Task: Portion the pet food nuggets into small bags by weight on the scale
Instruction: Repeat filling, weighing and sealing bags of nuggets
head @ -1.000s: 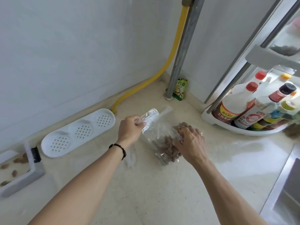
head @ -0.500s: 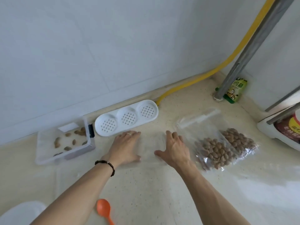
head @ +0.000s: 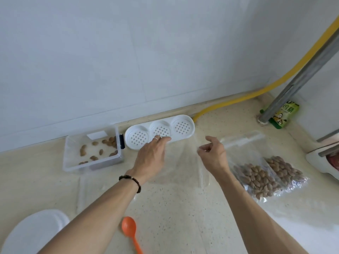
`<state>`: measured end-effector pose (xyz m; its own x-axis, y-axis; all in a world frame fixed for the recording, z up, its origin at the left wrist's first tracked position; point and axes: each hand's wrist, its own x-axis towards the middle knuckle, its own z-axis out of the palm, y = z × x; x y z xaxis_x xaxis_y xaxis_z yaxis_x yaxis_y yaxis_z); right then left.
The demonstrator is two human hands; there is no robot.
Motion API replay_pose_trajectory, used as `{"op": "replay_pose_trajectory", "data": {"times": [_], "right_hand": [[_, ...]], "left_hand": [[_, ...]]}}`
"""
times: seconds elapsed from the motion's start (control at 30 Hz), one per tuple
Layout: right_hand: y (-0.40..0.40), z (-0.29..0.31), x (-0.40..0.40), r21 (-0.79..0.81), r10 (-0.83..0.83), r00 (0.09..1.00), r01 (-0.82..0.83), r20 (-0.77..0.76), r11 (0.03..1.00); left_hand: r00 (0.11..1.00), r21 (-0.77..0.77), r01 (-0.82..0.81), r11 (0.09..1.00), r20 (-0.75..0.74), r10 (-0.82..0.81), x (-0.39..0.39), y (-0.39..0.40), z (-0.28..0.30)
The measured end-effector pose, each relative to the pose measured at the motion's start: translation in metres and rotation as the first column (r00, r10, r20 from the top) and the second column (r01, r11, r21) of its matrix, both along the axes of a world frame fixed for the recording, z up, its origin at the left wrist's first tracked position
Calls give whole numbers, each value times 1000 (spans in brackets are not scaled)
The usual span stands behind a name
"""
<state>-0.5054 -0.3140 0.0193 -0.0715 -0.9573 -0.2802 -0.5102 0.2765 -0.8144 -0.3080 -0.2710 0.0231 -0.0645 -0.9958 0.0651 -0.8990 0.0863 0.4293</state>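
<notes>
Both hands are over an empty clear bag [head: 181,162] in the middle of the frame. The left hand [head: 152,156] lies with straight fingers on the left part of this bag, and its fingertips reach the white tray with three perforated cups [head: 159,132] behind it. The right hand [head: 213,154] pinches the right edge of the bag between thumb and curled fingers.

Right of the hands, two filled bags of brown nuggets [head: 266,175] lie on the beige counter [head: 174,217], one partly over the other. At the middle left, a clear plastic box [head: 91,153] holds a few loose nuggets. An orange spoon [head: 130,230] lies at the bottom centre, and a white round lid [head: 33,231] is in the lower left corner. A yellow hose [head: 256,88] and a grey pipe [head: 300,77] run to the upper right, with a green packet [head: 283,114] at the foot of the pipe.
</notes>
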Motion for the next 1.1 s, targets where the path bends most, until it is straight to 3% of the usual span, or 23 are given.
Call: {"op": "replay_pose_trajectory", "data": {"times": [0.2,0.3,0.47,0.73,1.0,1.1], "right_hand": [[19,57,31,-93,76,987,-63,141,994],[43,76,66,-79,134,964,-119,228,990],[106,83,146,-37,255,931,-254,260,966],[207,37,271,108,407,891,-433,201,895],[234,8,292,206,291,955,-298,64,932],[237,4,290,205,292,956,-282,-17,937]], "left_hand": [[962,67,-20,998,-270,37,49,22,51],[938,75,-80,994,-332,101,88,52,71],[942,140,-129,982,-292,165,182,133,81],[939,318,-253,914,-148,312,310,258,51],[923,321,-316,893,-112,367,329,282,7],[927,243,-363,900,-4,375,327,281,-4]]}}
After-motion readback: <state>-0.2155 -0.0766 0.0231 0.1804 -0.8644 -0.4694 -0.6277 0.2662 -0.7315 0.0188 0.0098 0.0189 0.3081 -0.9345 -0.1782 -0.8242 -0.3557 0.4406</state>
